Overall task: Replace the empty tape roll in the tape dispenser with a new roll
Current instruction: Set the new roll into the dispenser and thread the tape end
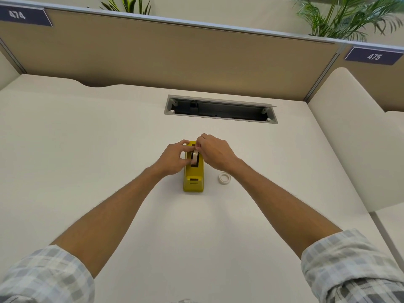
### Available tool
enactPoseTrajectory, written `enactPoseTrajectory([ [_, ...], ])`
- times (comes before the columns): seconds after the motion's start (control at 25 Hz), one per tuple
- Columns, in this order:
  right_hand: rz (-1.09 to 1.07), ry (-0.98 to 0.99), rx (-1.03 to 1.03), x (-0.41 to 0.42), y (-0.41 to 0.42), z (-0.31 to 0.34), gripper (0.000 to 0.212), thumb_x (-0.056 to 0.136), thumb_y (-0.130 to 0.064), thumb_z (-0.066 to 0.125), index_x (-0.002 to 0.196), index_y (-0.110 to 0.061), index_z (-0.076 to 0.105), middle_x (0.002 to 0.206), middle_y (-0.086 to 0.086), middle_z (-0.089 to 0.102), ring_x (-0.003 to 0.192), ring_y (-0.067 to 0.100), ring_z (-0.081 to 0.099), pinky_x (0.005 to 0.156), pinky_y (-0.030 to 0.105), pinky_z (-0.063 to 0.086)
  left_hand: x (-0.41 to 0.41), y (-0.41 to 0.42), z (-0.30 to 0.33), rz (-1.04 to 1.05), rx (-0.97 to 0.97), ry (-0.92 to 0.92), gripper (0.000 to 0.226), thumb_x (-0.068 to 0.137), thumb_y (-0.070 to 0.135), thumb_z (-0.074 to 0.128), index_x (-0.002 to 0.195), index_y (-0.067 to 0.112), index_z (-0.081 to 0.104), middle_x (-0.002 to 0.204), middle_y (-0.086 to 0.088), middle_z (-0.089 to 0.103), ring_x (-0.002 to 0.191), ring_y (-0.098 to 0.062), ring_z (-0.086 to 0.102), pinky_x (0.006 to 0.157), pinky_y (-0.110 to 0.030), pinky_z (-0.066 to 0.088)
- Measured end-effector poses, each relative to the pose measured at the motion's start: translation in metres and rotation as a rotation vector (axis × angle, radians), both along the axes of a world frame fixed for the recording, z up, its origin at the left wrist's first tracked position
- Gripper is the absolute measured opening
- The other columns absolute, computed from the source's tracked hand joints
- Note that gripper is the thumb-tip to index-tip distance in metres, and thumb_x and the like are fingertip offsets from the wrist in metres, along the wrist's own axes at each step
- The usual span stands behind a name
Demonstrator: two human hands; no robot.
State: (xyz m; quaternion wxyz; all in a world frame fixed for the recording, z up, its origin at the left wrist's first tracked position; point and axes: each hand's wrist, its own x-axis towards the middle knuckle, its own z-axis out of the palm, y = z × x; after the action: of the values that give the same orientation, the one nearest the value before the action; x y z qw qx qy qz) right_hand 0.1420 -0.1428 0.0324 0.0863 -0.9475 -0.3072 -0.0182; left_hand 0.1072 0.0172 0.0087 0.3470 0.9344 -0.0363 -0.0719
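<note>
I see a yellow tape dispenser (193,176), glossy plastic w/ rounded corners, standing on the matte off-white worktop (87,149), roughly centre. Its top slot holds a pale roll (194,157) standing on edge, about half above the body. My left hand (173,159) is at the dispenser's left side, fingers curled narrow, thumb and forefinger closing toward the roll; I can't tell if they actually touch it. My right hand (215,153) comes in from the right, fingertips pinched at the roll's top edge, so it seems to be gripping it there. A second roll (225,178), a white ring w/ an open core, lies flat on the worktop just right of the dispenser, apart from it. Which roll is the spent one I can't tell.

Farther back, a rectangular grey-framed cable cut-out (220,109) sits open in the surface. A tan fabric partition (166,55) w/ a metal cap closes the rear edge. Plenty of bare surface left and right of the dispenser. Checked sleeves rolled to the elbows.
</note>
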Motion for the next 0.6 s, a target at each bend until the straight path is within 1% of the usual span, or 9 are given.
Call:
enactPoseTrajectory([
  [0.08,-0.006,-0.002,0.002,0.001,-0.001,-0.001,0.015,0.099,-0.02,0.054,0.109,-0.011,0.059,0.104,0.007,0.062,0.084,0.018,0.058,0.07,0.032,0.054,0.0,-0.002,0.001,0.028,-0.023,-0.009,0.045,0.083,0.021,0.072,0.127,0.026,0.062,0.146,-0.002,0.046,0.129,-0.029,0.046,0.107,-0.045,0.04],
  [0.2,-0.016,-0.004,0.013,0.002,-0.002,-0.003,0.017,0.099,-0.021,0.053,0.111,-0.011,0.059,0.105,0.007,0.062,0.083,0.017,0.056,0.07,0.032,0.054,-0.003,-0.004,0.002,0.075,-0.065,-0.014,0.048,0.08,0.019,0.075,0.126,0.025,0.062,0.146,-0.002,0.047,0.131,-0.027,0.044,0.106,-0.041,0.037],
  [0.32,-0.03,0.009,0.035,0.003,-0.002,-0.004,0.019,0.1,-0.022,0.051,0.113,-0.01,0.059,0.107,0.007,0.062,0.085,0.017,0.057,0.071,0.03,0.052,-0.008,-0.008,0.003,0.095,-0.178,-0.019,0.053,0.08,0.021,0.074,0.13,0.024,0.057,0.139,0.0,0.054,0.129,-0.022,0.047,0.104,-0.036,0.038],
  [0.44,-0.025,0.019,0.027,0.003,-0.002,-0.003,0.02,0.1,-0.022,0.053,0.114,-0.01,0.058,0.109,0.007,0.062,0.087,0.019,0.059,0.07,0.028,0.05,-0.009,-0.01,0.003,0.129,-0.243,-0.03,0.058,0.086,0.026,0.069,0.139,0.022,0.046,0.136,-0.001,0.058,0.129,-0.02,0.049,0.108,-0.042,0.038],
  [0.6,-0.028,0.006,0.004,0.004,-0.003,-0.004,0.02,0.099,-0.022,0.055,0.115,-0.011,0.057,0.11,0.007,0.062,0.087,0.018,0.059,0.069,0.028,0.051,-0.01,-0.012,0.004,0.157,-0.226,-0.032,0.06,0.084,0.023,0.071,0.139,0.021,0.045,0.134,-0.003,0.06,0.129,-0.022,0.05,0.107,-0.042,0.038],
])
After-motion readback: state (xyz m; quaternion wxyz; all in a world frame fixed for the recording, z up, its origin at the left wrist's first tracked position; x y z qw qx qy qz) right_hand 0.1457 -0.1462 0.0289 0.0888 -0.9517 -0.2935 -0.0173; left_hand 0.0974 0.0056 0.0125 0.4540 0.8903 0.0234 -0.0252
